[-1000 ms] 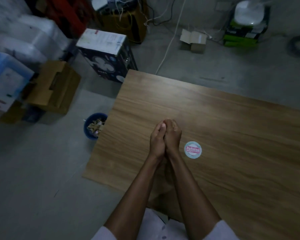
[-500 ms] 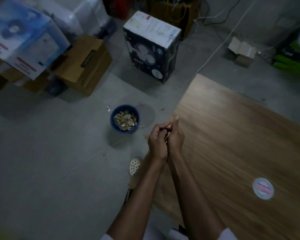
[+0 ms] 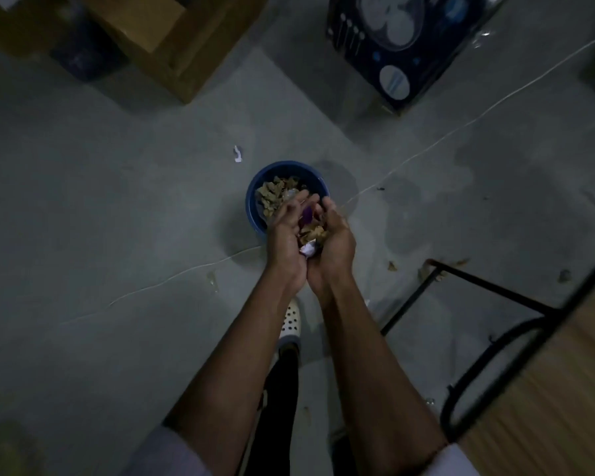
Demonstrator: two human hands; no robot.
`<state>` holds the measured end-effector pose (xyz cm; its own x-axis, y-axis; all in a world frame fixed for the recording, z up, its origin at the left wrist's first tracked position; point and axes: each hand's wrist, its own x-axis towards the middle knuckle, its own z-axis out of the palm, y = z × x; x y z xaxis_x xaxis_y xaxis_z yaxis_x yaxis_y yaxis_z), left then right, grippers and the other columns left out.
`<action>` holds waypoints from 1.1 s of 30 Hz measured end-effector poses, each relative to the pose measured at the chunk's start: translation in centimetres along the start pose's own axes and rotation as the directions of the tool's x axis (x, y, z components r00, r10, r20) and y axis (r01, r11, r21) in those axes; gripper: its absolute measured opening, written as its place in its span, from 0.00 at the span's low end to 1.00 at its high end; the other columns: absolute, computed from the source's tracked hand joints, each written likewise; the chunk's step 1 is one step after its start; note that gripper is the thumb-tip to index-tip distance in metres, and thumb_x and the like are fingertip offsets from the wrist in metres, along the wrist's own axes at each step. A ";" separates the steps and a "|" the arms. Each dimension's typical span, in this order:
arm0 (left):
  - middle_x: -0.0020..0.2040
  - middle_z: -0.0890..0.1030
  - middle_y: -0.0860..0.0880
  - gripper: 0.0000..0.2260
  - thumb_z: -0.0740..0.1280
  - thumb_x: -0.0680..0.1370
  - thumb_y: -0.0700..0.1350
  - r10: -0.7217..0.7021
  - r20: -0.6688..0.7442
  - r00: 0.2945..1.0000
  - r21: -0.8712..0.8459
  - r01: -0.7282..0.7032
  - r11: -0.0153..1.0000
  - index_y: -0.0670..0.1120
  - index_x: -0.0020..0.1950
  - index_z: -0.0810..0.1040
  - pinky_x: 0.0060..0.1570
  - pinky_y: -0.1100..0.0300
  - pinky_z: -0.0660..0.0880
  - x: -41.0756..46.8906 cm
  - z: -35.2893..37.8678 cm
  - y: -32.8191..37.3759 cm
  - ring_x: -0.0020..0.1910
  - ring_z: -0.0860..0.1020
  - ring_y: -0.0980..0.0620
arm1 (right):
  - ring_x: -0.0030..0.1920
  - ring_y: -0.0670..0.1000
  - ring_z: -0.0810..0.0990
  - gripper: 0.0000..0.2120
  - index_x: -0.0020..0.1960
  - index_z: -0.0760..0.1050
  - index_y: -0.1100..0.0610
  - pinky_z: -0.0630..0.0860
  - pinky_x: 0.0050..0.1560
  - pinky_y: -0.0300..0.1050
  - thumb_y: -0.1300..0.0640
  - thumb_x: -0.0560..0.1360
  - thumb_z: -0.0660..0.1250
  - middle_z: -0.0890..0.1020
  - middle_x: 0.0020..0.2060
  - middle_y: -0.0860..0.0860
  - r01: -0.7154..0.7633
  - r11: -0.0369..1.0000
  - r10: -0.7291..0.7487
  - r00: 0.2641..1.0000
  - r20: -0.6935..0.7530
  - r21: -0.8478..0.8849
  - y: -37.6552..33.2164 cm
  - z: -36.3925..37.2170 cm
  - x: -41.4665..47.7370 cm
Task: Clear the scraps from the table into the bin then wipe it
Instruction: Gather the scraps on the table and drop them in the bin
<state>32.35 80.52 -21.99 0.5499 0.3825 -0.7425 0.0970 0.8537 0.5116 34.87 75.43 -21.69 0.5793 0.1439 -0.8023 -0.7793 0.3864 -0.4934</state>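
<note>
Versus 0.5 s ago: both hands are off the table edge and now sit over the near-right rim of the bin [image 3: 255, 204]. They were pressed palm to palm before. Now the left hand [image 3: 284, 235] and right hand [image 3: 334, 242] are cupped side by side, heels touching, fingertips parted and curled inward. Both grip a small pile of scraps [image 3: 312, 232] between the palms: brown bits, a white crumpled piece at the heel end, something purple near the fingertips. The blue bin stands on the floor [image 3: 117, 218] and already has brown scraps inside [image 3: 272, 195]; 0.5 s ago it was left of the hands, now it is directly under the fingertips. The view has swung down, so the table [image 3: 547, 389] shows only as a wood corner at lower right with its black metal frame [image 3: 488, 286], and the round sticker seen earlier is out of view. A few brown bits [image 3: 392, 266] lie on the floor near the frame, and a white paper bit [image 3: 237, 153] lies just beyond the bin, upper left. A white perforated shoe [image 3: 291, 321] is between the forearms. The fan box [image 3: 402, 46] and cardboard box [image 3: 172, 39] are at the top, and a thin cord [image 3: 426, 149] crosses the floor behind the bin.
</note>
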 end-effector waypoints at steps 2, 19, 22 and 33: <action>0.65 0.81 0.41 0.16 0.58 0.86 0.43 -0.056 -0.032 0.998 0.000 0.056 0.998 0.40 0.71 0.75 0.58 0.54 0.80 4.6 -2.0 -0.8 0.65 0.80 0.43 | 0.59 0.59 0.84 0.14 0.64 0.80 0.61 0.80 0.63 0.54 0.58 0.81 0.66 0.85 0.59 0.60 -0.044 0.999 0.044 0.999 0.011 0.032 2.2 0.4 4.3; 0.59 0.82 0.52 0.17 0.55 0.86 0.59 -0.175 -0.148 0.973 0.151 0.197 0.969 0.53 0.67 0.76 0.58 0.56 0.73 13.1 -4.8 -1.9 0.61 0.79 0.53 | 0.81 0.54 0.60 0.39 0.80 0.64 0.58 0.54 0.82 0.50 0.31 0.83 0.43 0.64 0.80 0.54 -0.149 0.983 0.160 0.981 -0.113 0.103 5.0 -2.7 14.4; 0.68 0.79 0.46 0.21 0.56 0.85 0.57 -0.209 -0.089 0.974 0.297 0.227 0.928 0.50 0.75 0.71 0.62 0.51 0.71 8.9 -3.0 -1.0 0.69 0.74 0.50 | 0.78 0.52 0.65 0.36 0.77 0.69 0.59 0.61 0.77 0.47 0.34 0.84 0.45 0.71 0.76 0.54 -0.102 0.994 0.105 0.990 -0.091 0.035 2.3 -2.4 9.9; 0.60 0.84 0.48 0.14 0.63 0.84 0.50 -0.053 0.219 0.974 0.631 -0.100 0.769 0.46 0.66 0.79 0.53 0.53 0.78 -13.8 8.5 -1.4 0.60 0.81 0.49 | 0.49 0.40 0.85 0.13 0.63 0.81 0.58 0.81 0.47 0.39 0.54 0.85 0.62 0.86 0.51 0.47 0.235 0.935 -0.230 0.972 0.050 -0.265 -11.5 -7.4 -14.8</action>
<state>31.65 71.03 -8.77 0.7125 0.2502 -0.6556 0.5430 0.3951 0.7410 33.49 62.09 -6.64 0.7543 0.0966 -0.6494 -0.6559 0.1535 -0.7391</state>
